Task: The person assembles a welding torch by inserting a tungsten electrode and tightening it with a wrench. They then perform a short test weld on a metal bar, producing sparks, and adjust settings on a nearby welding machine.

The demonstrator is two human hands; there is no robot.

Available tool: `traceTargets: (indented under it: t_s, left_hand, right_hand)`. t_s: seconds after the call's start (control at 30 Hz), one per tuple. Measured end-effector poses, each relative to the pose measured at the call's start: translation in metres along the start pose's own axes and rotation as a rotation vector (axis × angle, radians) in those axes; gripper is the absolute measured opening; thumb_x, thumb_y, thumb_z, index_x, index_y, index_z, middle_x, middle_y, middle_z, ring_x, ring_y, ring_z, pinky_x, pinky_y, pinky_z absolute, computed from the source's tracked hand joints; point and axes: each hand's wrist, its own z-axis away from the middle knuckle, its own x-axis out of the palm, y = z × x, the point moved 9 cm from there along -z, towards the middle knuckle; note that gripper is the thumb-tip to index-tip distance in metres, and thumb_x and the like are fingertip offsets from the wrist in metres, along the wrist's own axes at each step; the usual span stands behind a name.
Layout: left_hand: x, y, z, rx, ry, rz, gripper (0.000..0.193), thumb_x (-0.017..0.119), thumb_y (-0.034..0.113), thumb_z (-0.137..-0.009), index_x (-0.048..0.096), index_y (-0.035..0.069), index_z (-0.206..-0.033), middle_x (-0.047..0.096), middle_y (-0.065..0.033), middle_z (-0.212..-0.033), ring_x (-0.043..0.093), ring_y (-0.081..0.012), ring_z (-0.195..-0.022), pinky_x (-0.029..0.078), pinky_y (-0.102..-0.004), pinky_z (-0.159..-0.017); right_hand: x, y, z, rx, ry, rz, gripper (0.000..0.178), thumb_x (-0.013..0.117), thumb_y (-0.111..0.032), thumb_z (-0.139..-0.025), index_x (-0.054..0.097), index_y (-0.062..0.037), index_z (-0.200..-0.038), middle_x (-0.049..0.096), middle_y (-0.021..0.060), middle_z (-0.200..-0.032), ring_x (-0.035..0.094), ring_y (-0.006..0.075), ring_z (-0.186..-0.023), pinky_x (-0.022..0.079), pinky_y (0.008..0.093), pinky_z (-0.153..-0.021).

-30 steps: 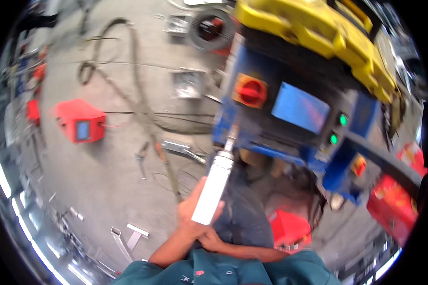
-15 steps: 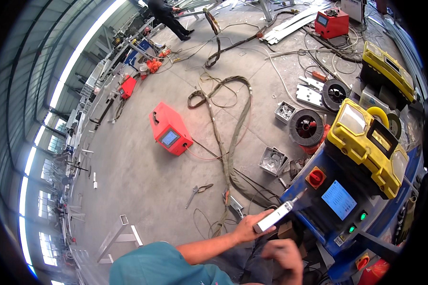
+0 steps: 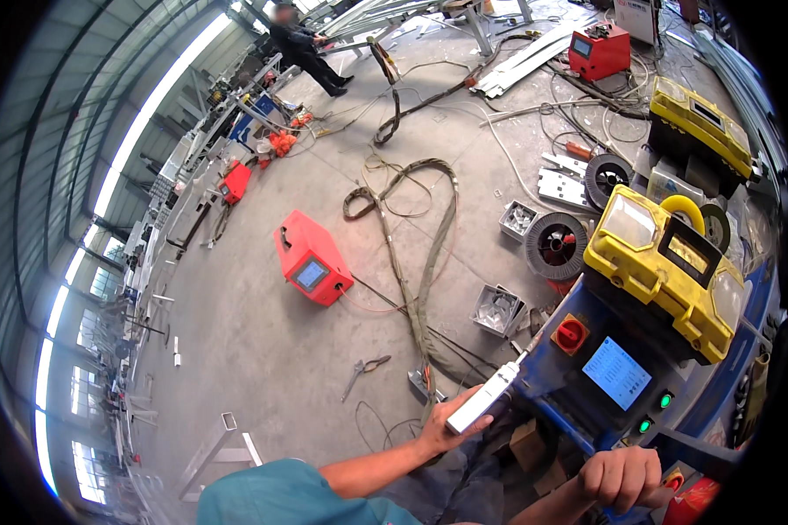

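Note:
My left hand [image 3: 445, 425] is closed around a white box-shaped handheld tool [image 3: 483, 398] with a thin metal tip, which points up and right toward the blue machine [image 3: 547, 385]. My right hand [image 3: 622, 479] is a fist at the lower edge of that machine, beside its dark bar [image 3: 693, 451]; whatever its fingers may hold is hidden. On the machine's panel are a red rotary switch [image 3: 571, 333], a lit screen [image 3: 616, 374] and a green lit button [image 3: 665, 400]. A yellow-lidded toolbox [image 3: 665, 273] rests on top.
A red machine with a screen [image 3: 313, 262] stands on the floor, its cable joining a thick cable bundle [image 3: 422, 297]. Pliers [image 3: 365, 374], a box of metal parts [image 3: 497, 311] and a wire spool [image 3: 556, 246] lie nearer. A person [image 3: 302, 52] stands far off. A metal frame [image 3: 214, 451] is at lower left.
My right hand has moved right, from near my lap to the machine's lower edge. My left hand and the white tool have shifted slightly left. The view has tilted a little.

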Motion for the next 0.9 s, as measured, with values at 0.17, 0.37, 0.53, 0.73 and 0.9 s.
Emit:
traceTargets:
  t_s: [0.17,0.37,0.53,0.73,0.9]
  left_hand:
    - [0.000,-0.010,0.008,0.001,0.024,-0.004,0.061,0.080,0.025,-0.089,0.056,-0.003,-0.138,0.073,-0.0188,-0.109,0.075,-0.0251,-0.092,0.058,-0.0341,-0.079]
    - [0.002,-0.002,0.006,0.079,0.019,-0.044,0.062,0.081,0.023,-0.088,0.056,-0.003,-0.138,0.073,-0.0187,-0.110,0.075,-0.0251,-0.093,0.058,-0.0337,-0.079]
    - [0.003,0.001,0.005,0.054,0.015,0.018,0.061,0.082,0.021,-0.088,0.056,-0.003,-0.138,0.073,-0.0180,-0.112,0.075,-0.0254,-0.095,0.058,-0.0336,-0.080]
    - [0.003,0.001,0.006,0.057,-0.001,-0.041,0.062,0.082,0.022,-0.088,0.055,-0.003,-0.138,0.073,-0.0178,-0.110,0.075,-0.0247,-0.094,0.058,-0.0333,-0.080]
    - [0.004,-0.006,0.004,0.042,0.013,0.012,0.062,0.082,0.021,-0.088,0.055,-0.004,-0.138,0.074,-0.0174,-0.109,0.075,-0.0244,-0.093,0.057,-0.0329,-0.080]
  right_hand:
    - [-0.007,0.007,0.001,0.030,0.047,0.012,0.059,0.050,-0.042,-0.107,0.037,-0.0133,-0.058,0.050,0.0071,-0.049,0.040,0.0124,-0.034,0.025,0.0257,-0.035]
    - [-0.013,0.008,0.004,0.011,0.070,0.005,0.059,0.050,-0.043,-0.107,0.037,-0.0137,-0.058,0.049,0.0065,-0.049,0.040,0.0121,-0.034,0.025,0.0254,-0.035]
    - [-0.018,0.010,0.007,-0.012,0.099,0.008,0.058,0.050,-0.042,-0.107,0.035,-0.0147,-0.058,0.048,0.0050,-0.048,0.039,0.0112,-0.034,0.025,0.0253,-0.036]
    - [-0.020,0.006,0.006,-0.025,0.102,0.038,0.058,0.050,-0.042,-0.108,0.032,-0.0167,-0.059,0.047,0.0038,-0.048,0.038,0.0110,-0.034,0.024,0.0249,-0.036]
    - [-0.019,0.007,0.007,-0.006,0.081,0.018,0.057,0.050,-0.041,-0.107,0.033,-0.0156,-0.059,0.046,0.0039,-0.048,0.038,0.0111,-0.035,0.024,0.0253,-0.036]
